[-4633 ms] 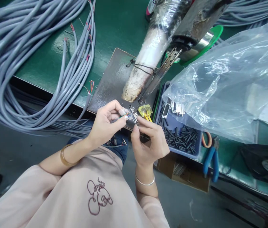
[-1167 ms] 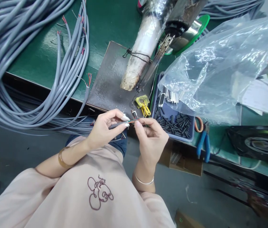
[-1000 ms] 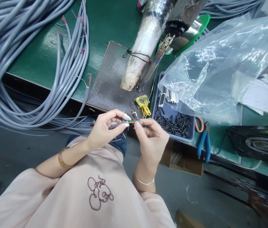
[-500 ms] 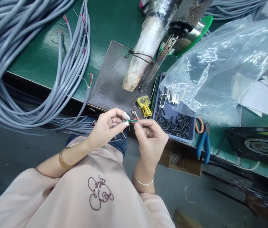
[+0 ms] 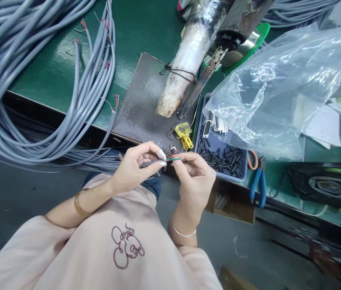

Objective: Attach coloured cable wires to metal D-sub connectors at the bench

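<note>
My left hand [image 5: 137, 167] pinches the stripped end of a grey cable [image 5: 149, 164] just below the bench edge. Thin red and green wires [image 5: 172, 158] stick out of it to the right. My right hand [image 5: 195, 177] meets them there, its fingertips closed on those wires. A small metal connector [image 5: 173, 149] sits on the dark plate's edge just above the fingers, apart from both hands. Yellow clip [image 5: 183, 135] lies beside it.
A dark metal plate [image 5: 141, 104] carries a wrapped soldering-iron holder [image 5: 182, 76]. Grey cable coils [image 5: 31, 72] fill the left. A blue tray [image 5: 223, 157] holds black sleeves and connectors under a clear plastic bag [image 5: 279, 88]. Blue pliers [image 5: 256, 183] lie right of it.
Earlier both hands held the connector against the cable end up at the plate. Now the connector rests on the plate and my hands sit slightly lower, working the loose wires.
</note>
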`<state>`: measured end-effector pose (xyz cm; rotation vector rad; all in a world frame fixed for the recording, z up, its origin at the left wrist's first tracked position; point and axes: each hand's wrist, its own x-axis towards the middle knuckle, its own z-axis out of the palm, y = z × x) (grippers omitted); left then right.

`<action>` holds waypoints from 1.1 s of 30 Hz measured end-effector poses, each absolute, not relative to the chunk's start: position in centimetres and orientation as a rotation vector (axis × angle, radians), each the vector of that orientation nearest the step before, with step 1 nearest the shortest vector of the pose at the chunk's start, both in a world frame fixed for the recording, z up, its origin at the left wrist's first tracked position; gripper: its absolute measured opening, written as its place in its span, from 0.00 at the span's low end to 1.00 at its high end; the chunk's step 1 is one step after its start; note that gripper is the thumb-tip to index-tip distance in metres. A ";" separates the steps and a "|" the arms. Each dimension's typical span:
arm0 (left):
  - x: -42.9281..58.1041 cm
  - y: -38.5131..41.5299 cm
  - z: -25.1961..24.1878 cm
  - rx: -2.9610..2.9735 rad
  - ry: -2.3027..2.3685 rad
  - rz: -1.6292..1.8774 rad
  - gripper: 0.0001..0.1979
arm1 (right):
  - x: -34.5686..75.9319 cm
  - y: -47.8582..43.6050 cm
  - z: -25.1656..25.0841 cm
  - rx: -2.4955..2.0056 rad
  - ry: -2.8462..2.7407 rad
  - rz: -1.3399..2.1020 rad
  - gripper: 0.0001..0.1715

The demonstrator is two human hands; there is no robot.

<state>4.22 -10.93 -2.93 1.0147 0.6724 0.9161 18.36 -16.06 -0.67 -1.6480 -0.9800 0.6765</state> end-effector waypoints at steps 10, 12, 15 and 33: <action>4.4 -11.2 -3.0 1.074 0.726 1.030 0.09 | 17.9 -16.6 -0.8 -1.657 -1.079 0.550 0.06; 4.5 -11.3 -3.0 1.094 0.733 1.048 0.10 | 17.8 -16.6 -1.0 -1.657 -1.076 0.545 0.06; 4.5 -11.3 -3.1 1.120 0.733 1.057 0.09 | 17.9 -16.6 -1.1 -1.660 -1.031 0.588 0.06; 4.4 -11.5 -3.2 1.266 0.681 1.096 0.05 | 18.2 -16.3 -0.4 -1.622 -0.969 0.644 0.04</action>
